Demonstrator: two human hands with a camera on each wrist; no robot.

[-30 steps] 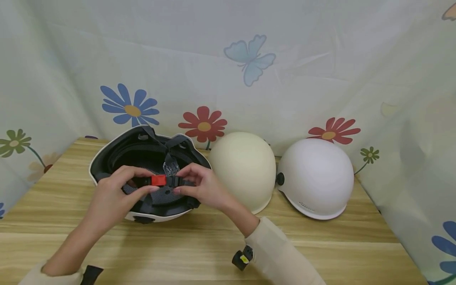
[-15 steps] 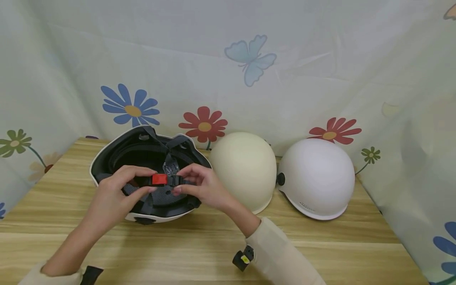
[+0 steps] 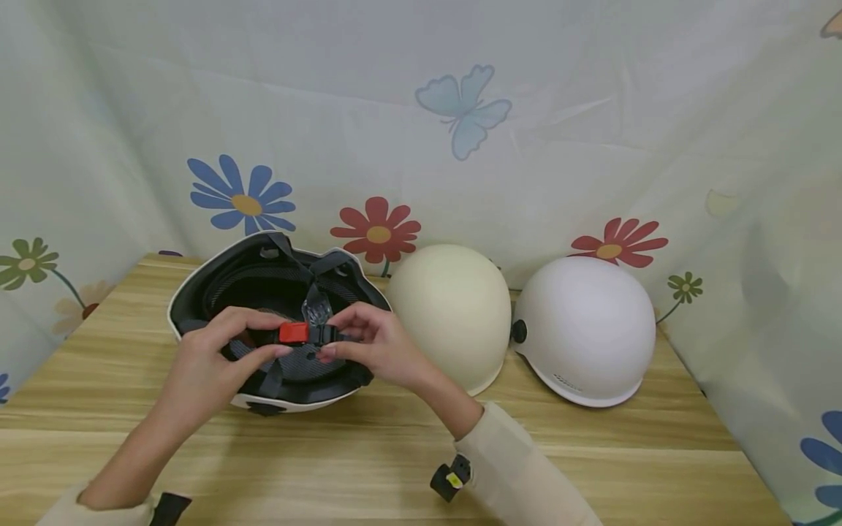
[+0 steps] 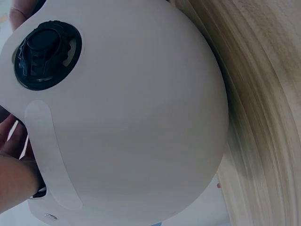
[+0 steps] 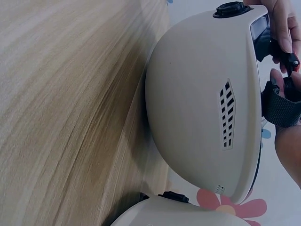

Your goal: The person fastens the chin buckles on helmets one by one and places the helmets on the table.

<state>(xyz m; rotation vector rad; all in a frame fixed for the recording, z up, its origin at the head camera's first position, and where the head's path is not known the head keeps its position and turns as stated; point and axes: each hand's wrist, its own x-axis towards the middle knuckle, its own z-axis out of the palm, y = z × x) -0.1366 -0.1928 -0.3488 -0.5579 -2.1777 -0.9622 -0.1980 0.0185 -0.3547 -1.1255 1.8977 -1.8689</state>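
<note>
An upturned helmet [image 3: 263,403] with a pale shell and black padded lining lies on the table at the left in the head view. Over its opening my left hand [image 3: 204,365] pinches the red-and-black half of the chin-strap buckle [image 3: 294,333] between thumb and fingers. From the right, my right hand [image 3: 381,347] pinches the black half [image 3: 322,334] by its strap. Both halves meet end to end in a line. The left wrist view shows mostly the shell [image 4: 141,108] and its black round knob [image 4: 44,54]. In the right wrist view, dark webbing [image 5: 282,108] rises from the helmet's rim.
A cream helmet [image 3: 450,314] and a white helmet [image 3: 585,329] stand dome up to the right of the upturned one. They rest on a wood-grain table [image 3: 368,467]. Behind hangs a pale curtain [image 3: 316,95] printed with flowers and a butterfly.
</note>
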